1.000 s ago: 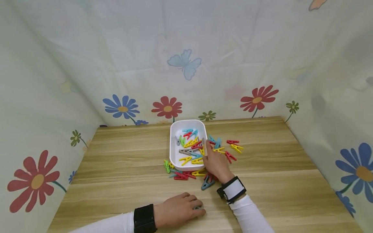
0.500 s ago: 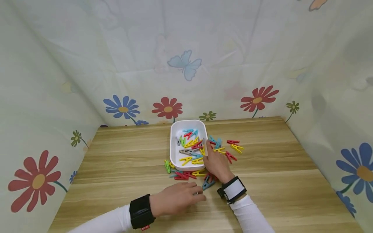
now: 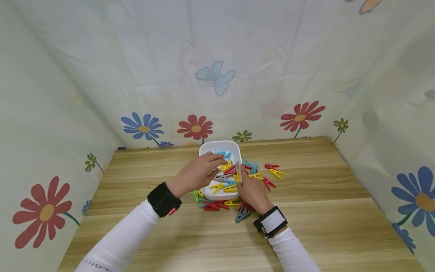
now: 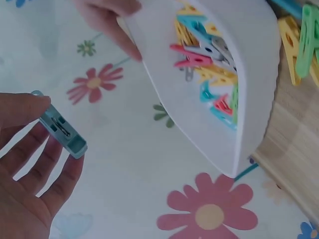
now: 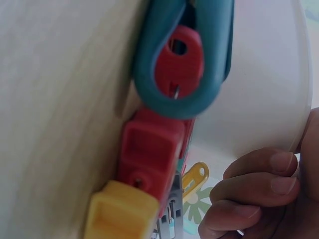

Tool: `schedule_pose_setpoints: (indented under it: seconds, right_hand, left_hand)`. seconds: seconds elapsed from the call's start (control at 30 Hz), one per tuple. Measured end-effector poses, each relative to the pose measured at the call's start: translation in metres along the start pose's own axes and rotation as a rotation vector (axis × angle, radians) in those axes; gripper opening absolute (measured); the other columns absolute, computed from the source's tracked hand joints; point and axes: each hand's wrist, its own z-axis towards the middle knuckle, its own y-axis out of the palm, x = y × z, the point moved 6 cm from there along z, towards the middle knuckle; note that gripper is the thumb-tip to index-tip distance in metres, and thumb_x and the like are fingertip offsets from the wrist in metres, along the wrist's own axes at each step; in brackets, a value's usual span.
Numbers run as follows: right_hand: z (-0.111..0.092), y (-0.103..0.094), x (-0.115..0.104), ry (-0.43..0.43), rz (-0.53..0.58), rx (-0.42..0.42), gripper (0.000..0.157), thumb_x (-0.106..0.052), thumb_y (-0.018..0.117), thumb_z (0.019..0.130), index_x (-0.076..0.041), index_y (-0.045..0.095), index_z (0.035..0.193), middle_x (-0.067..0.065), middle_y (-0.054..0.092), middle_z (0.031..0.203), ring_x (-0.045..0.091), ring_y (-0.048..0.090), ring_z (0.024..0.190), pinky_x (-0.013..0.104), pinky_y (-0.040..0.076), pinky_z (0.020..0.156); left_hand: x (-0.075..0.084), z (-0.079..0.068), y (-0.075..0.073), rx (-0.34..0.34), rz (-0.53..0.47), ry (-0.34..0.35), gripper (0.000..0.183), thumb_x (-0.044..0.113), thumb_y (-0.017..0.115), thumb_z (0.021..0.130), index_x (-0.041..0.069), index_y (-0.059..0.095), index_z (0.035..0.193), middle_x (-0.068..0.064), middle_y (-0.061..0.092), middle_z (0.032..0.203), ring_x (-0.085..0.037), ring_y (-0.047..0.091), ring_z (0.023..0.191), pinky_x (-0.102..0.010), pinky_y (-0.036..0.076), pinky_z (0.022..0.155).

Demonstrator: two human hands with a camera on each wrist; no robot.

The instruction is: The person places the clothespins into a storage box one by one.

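Note:
My left hand [image 3: 195, 173] is over the left side of a white plastic tray [image 3: 219, 197]. It pinches a teal clothespin [image 4: 64, 130] between thumb and fingers, plain in the left wrist view. My right hand [image 3: 253, 190] holds the tray's right rim, with several fingers [image 5: 261, 191] curled beside the outer wall in the right wrist view. Inside the tray lie several yellow, red, blue, green and grey clothespins, such as a yellow clothespin [image 3: 216, 187]. The left hand hides part of them.
Loose clothespins lie around the tray on the wooden table [image 3: 142, 170]. A blue-grey clothespin [image 3: 242, 214] and a red clothespin [image 3: 211, 207] are in front, a green clothespin [image 3: 195, 196] at the left corner, and a yellow clothespin [image 3: 276, 173] to the right. A flowered curtain [image 3: 153, 94] surrounds the table.
My left hand has risen from the tabletop in front and moved forward over the tray with the clothespin. The right hand has stayed at the tray's right rim.

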Motion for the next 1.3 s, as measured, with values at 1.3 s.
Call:
schedule_pose_setpoints:
  seconds: [1.3]
  right_hand:
    - [-0.001,-0.001,0.001,0.006,-0.006,0.000,0.066,-0.023,0.049,0.090,-0.010,0.018,0.147,0.002,0.043,0.049,0.019,0.041,0.039,0.033,0.031,0.040]
  left_hand:
    - [-0.077,-0.001,0.046,-0.087,-0.055,-0.291,0.077,0.050,0.053,0.088,0.022,0.014,0.148,-0.007,0.013,0.152,-0.022,0.001,0.137,-0.052,0.012,0.107]
